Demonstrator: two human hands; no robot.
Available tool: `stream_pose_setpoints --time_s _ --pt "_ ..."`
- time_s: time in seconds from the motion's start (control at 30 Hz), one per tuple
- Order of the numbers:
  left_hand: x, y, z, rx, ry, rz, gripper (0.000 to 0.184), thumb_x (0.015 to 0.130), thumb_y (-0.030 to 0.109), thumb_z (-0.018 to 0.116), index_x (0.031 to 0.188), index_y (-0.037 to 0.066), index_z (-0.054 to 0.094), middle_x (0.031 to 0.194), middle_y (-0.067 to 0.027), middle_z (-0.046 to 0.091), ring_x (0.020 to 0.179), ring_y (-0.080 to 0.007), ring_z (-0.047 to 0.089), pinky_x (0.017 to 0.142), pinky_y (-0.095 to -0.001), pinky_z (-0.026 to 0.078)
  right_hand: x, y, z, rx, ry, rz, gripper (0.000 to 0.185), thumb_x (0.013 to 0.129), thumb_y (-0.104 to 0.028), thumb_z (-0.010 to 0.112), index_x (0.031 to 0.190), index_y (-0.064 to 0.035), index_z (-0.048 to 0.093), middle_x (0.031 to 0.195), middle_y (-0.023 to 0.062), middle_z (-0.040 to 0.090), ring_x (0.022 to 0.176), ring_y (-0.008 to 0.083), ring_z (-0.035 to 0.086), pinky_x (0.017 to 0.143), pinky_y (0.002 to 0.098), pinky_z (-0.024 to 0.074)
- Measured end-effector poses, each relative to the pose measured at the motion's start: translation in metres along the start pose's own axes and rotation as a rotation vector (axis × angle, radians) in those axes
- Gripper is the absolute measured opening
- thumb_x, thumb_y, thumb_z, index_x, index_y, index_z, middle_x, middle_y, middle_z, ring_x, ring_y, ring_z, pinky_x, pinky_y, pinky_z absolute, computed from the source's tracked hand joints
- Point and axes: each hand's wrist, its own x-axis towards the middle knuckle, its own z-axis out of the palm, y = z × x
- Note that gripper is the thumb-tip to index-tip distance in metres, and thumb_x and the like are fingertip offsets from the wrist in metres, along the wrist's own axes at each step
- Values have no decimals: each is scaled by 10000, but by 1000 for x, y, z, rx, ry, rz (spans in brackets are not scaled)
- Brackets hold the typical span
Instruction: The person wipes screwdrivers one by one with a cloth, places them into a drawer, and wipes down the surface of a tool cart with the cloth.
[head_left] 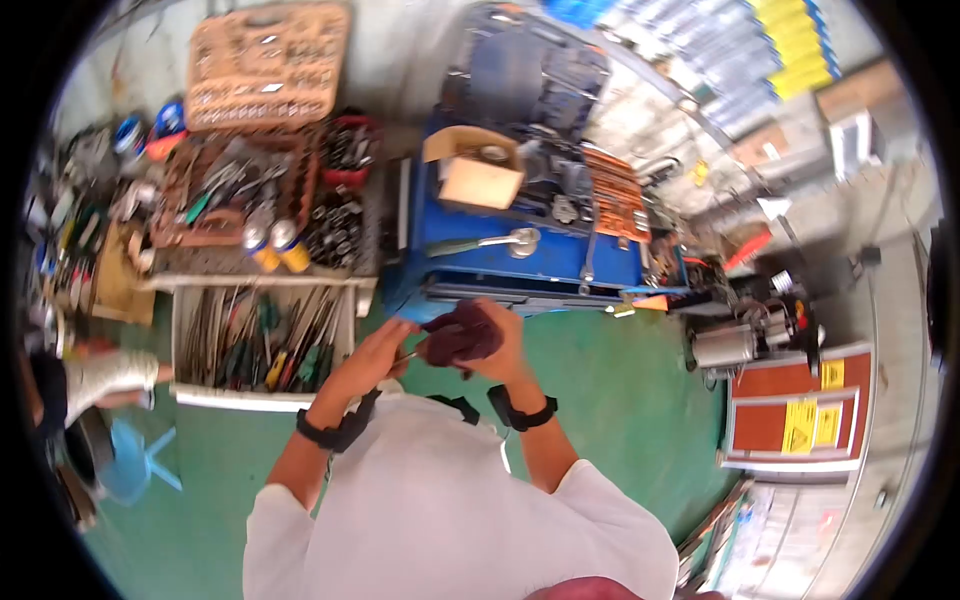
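My right hand (505, 350) is closed around a bunched dark maroon cloth (463, 335) in front of my chest. Just left of it, my left hand (372, 358) has its fingers bent together. A thin metal-looking piece (408, 355) shows between that hand and the cloth, but its kind is too blurred to make out. Left of my hands, an open drawer (280, 402) holds many screwdrivers (268, 345) with green, yellow and dark handles. A ratchet wrench (480, 242) with a green handle lies on the blue tool cabinet (560, 252) beyond my hands.
An open orange-brown socket case (265, 65) and two cans (275, 245) stand on the left bench. A cardboard box (482, 184) and wrenches (615, 190) sit on the cabinet. At far left are another person's arm (110, 380) and a light blue stool (135, 460).
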Motion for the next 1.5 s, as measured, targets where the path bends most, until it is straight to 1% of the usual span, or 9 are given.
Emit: stream_pose_setpoints --time_s 0.07,0.1,0.27,0.47,0.6,0.73,0.83,1.13,1.5 --pt "-12 -12 -14 171 175 95 594 1060 496 324 1388 25 477 1136 -149 648 1057 -216 609 928 -333 467 -7 -1 12 101 33 243 563 677 -31 801 1192 21 580 1092 122 678 969 215 661 862 361 541" --pt "-11 -29 -27 -5 111 133 681 1050 538 297 1434 -6 436 1417 -173 504 1334 -253 455 1135 -369 323 -4 1 16 -7 82 342 520 698 -32 789 1178 21 595 1067 118 687 964 218 662 864 364 540" --pt "-73 22 -52 -1318 -9 423 846 989 663 246 1521 7 291 1579 -180 294 1467 -322 268 1199 -433 217 -6 40 26 63 168 388 380 788 15 731 1148 -1 610 1092 69 661 972 169 631 890 311 501" --pt "-115 9 -59 -1389 38 637 833 995 655 231 1526 15 282 1579 -188 289 1469 -336 257 1196 -444 219 6 57 63 358 256 423 321 853 -7 717 1146 -24 587 1106 56 636 1002 170 609 891 320 502" --pt "-113 -33 -67 -1247 49 714 674 1027 565 290 1384 31 494 1369 -181 552 1259 -309 526 1093 -407 382 1 58 84 463 240 542 326 860 2 709 1153 -39 572 1108 55 629 1008 179 607 895 322 507" --pt "-97 -84 -50 -661 431 77 266 993 272 543 1157 65 574 1074 -63 645 952 -173 636 903 -317 501 -14 62 102 407 138 604 326 852 3 724 1140 -37 579 1092 55 642 989 167 617 879 313 510" --pt "-86 -102 -29 -666 419 -111 298 966 269 603 1198 87 558 1098 -56 634 959 -164 633 883 -321 503 -27 74 117 384 55 645 327 836 -7 745 1123 -27 590 1064 55 656 960 156 627 860 304 510" --pt "-57 -137 -24 -935 537 -164 259 950 318 568 1149 156 533 1058 1 572 943 -152 545 862 -341 465 -52 100 160 129 -253 377 360 770 -44 774 1070 3 580 1014 88 646 946 170 625 841 316 500" --pt "-47 -179 -44 -868 591 -326 321 898 338 495 1175 176 499 1069 -30 545 993 -190 565 815 -403 505 -50 113 170 -203 -590 123 441 653 -94 828 1028 -7 613 963 163 600 877 409 611 736 425 502"
